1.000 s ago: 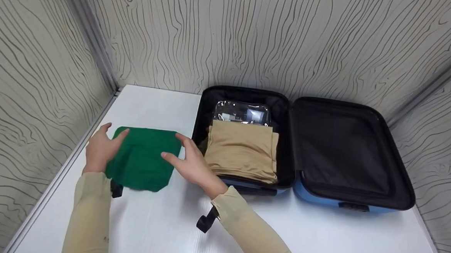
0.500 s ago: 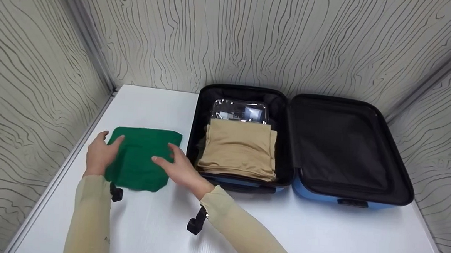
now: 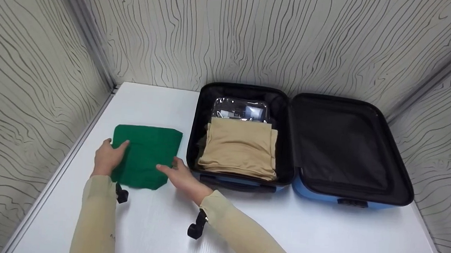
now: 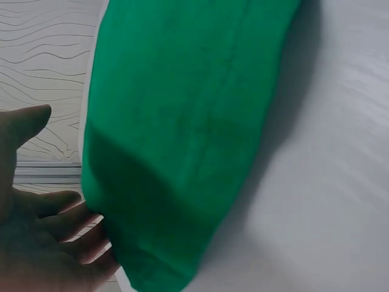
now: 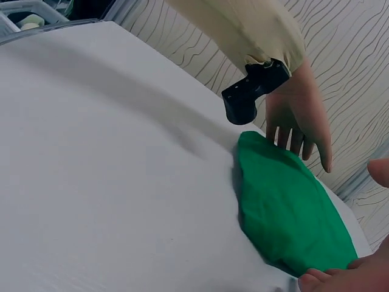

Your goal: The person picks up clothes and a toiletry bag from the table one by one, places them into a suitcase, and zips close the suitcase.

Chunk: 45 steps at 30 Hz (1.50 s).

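A folded green cloth (image 3: 147,153) lies flat on the white table, left of the open suitcase. At its left edge is my left hand (image 3: 108,158), thumb over the cloth. In the left wrist view, the fingers of this left hand (image 4: 51,243) are nearly straight, with their tips at the cloth's edge. My right hand (image 3: 184,180) is at the cloth's lower right side, thumb stretched over it. The right wrist view shows the right hand (image 5: 358,277) with its fingertips against the cloth's edge. Neither hand grips the cloth.
A blue suitcase with black lining (image 3: 344,144) lies open to the right. Its left half holds folded beige clothing (image 3: 240,146) and a clear zip pouch (image 3: 241,110). Patterned walls enclose the table (image 3: 161,104). A basket (image 5: 36,12) appears in the right wrist view's corner.
Both hands have slid along the cloth's sides toward the person. The right hand has also shifted left, the left hand slightly right. The cloth looks nearly unmoved.
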Available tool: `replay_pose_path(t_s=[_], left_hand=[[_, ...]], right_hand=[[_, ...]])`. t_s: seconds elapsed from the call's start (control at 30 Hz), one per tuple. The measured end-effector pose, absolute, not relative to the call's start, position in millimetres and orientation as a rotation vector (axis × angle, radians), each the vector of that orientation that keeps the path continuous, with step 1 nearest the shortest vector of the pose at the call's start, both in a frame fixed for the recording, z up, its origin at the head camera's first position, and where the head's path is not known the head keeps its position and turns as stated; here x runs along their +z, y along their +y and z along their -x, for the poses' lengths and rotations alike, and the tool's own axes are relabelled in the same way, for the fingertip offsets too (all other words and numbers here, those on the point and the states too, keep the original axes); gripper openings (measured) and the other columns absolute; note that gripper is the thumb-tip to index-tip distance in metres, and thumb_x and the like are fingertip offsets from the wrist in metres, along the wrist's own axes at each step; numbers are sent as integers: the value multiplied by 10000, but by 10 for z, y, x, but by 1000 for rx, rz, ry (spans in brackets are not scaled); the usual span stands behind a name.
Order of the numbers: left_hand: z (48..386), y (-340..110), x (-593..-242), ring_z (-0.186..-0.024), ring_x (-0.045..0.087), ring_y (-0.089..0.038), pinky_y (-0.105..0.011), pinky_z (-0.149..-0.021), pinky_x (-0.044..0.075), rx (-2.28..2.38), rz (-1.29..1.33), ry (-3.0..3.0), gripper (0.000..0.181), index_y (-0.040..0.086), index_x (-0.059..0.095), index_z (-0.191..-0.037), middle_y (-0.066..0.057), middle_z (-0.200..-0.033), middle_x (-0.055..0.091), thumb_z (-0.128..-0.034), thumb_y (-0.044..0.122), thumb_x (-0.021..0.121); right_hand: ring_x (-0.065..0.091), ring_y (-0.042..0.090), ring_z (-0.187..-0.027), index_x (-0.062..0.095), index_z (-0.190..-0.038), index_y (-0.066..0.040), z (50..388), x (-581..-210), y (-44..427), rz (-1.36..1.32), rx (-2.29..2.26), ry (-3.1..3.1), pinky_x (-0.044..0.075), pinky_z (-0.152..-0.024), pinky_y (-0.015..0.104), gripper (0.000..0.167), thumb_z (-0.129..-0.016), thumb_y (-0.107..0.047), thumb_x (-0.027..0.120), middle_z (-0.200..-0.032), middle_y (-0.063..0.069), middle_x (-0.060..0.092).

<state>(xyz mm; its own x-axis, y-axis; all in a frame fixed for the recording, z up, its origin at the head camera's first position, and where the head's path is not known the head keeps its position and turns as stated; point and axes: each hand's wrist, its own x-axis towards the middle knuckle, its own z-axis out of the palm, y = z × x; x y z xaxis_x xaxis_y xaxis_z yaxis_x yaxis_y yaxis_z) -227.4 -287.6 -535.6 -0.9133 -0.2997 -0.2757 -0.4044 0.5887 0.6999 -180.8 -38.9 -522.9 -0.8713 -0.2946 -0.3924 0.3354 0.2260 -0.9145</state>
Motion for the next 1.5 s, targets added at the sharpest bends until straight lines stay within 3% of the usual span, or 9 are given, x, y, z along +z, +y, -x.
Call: replay_pose_path(t_s=[0.3, 0.5, 0.6, 0.7, 0.87, 0.97, 1.13, 1.33, 1.5], left_hand=[[2244, -2855, -5405, -1315, 415, -562, -644, -1055, 370, 1171, 555, 2739, 797, -201, 203, -1506, -437, -1453, 358, -1023, 326, 555], [2191, -2864, -5426, -1214, 515, -540, -635, -991, 443, 1192, 552, 2689, 754, -229, 340, -1424, -427, -1356, 462, -1006, 342, 603], [2166, -2863, -5450, -998, 594, -451, -549, -882, 526, 1126, 540, 2717, 704, -224, 482, -1260, -365, -1117, 578, -1002, 418, 613], [2156, -2855, -5479, -760, 555, -303, -414, -677, 501, 1049, 541, 2759, 626, -120, 571, -964, -193, -805, 555, -991, 504, 605], [2162, -2827, -5477, -615, 503, -214, -352, -584, 417, 977, 536, 2774, 637, 44, 478, -703, -56, -622, 440, -970, 617, 556], [2171, -2808, -5454, -654, 539, -244, -418, -643, 459, 947, 512, 2783, 688, 18, 523, -730, -84, -652, 501, -957, 667, 527], [2185, -2775, -5437, -697, 564, -263, -383, -615, 475, 1004, 508, 2743, 741, -35, 590, -835, -120, -723, 553, -954, 692, 505], [2205, -2769, -5424, -636, 516, -222, -326, -545, 400, 1015, 547, 2689, 758, 6, 547, -804, -80, -682, 480, -947, 742, 436], [2205, -2763, -5419, -658, 538, -231, -325, -538, 410, 1012, 550, 2677, 886, -81, 629, -924, -115, -734, 561, -928, 777, 409]], right_hand=[[348, 362, -1440, 128, -1598, 46, 1823, -5354, -400, -127, -1852, 1810, 308, -1153, 452, 907, -980, -346, 664, -1556, 262, 342], [340, 352, -1447, 95, -1592, 73, 1829, -5404, -379, -161, -1901, 1716, 339, -1140, 419, 959, -963, -346, 685, -1598, 266, 266], [333, 363, -1450, 119, -1583, 94, 1833, -5415, -348, -163, -1909, 1696, 331, -1146, 424, 943, -967, -343, 684, -1620, 264, 222], [339, 377, -1443, 142, -1570, 116, 1834, -5424, -321, -166, -1917, 1669, 318, -1153, 432, 930, -971, -344, 684, -1610, 276, 237], [506, 314, -1319, 363, -1476, 151, 1851, -5463, -317, -109, -1953, 1616, 377, -1115, 416, 725, -992, -297, 661, -1452, 209, 498], [555, 278, -1267, 461, -1403, 150, 1865, -5496, -320, -65, -1964, 1581, 405, -1094, 401, 604, -1005, -265, 644, -1359, 163, 580], [510, 329, -1325, 326, -1468, 174, 1849, -5490, -315, -81, -1990, 1531, 416, -1085, 415, 699, -1001, -232, 652, -1444, 228, 490], [631, 284, -1176, 521, -1311, 130, 1853, -5502, -315, -19, -2003, 1524, 489, -1009, 406, 451, -1014, -192, 631, -1241, 182, 651], [595, 274, -1229, 435, -1389, 151, 1851, -5543, -323, 5, -2020, 1458, 462, -1040, 393, 555, -995, -170, 658, -1296, 161, 612]])
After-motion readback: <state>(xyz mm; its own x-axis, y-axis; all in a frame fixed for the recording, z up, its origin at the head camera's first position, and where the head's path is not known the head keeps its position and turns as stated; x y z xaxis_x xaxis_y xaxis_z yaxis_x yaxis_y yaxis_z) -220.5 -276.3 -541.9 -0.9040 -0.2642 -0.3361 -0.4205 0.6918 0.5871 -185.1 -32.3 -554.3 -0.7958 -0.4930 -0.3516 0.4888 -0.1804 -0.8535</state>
